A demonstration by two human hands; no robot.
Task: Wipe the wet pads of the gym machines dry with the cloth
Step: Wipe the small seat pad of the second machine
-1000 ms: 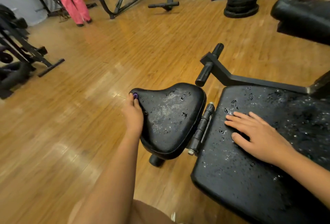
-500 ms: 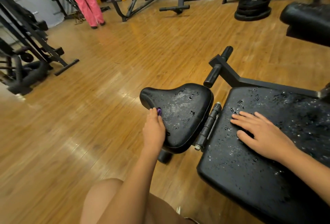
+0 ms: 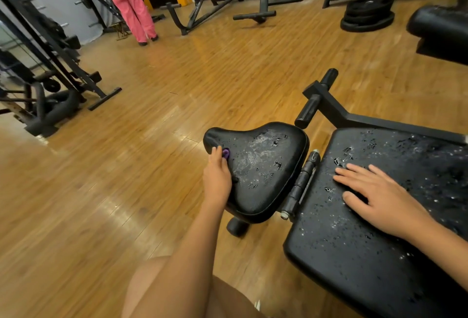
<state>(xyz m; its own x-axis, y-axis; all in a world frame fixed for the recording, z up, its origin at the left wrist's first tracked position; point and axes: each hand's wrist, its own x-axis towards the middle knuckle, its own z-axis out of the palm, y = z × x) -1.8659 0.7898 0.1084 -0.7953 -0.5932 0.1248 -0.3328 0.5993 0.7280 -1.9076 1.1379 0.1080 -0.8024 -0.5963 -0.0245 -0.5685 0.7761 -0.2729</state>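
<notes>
Purple cloth [image 3: 226,153], pinched in your left hand [image 3: 216,178], meets the wet seat pad [image 3: 266,173]; right hand [image 3: 379,203] fingers lie spread. Wiping looks barely started: sweep right.

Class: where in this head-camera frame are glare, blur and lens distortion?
Head view: light glares on the glossy wooden floor; droplets glint on the black saddle-shaped seat pad, where the left hand pinches a small purple cloth, and on the flat black bench pad; the floor's lower-left corner smears; the wide lens bows the floorboards.
</notes>
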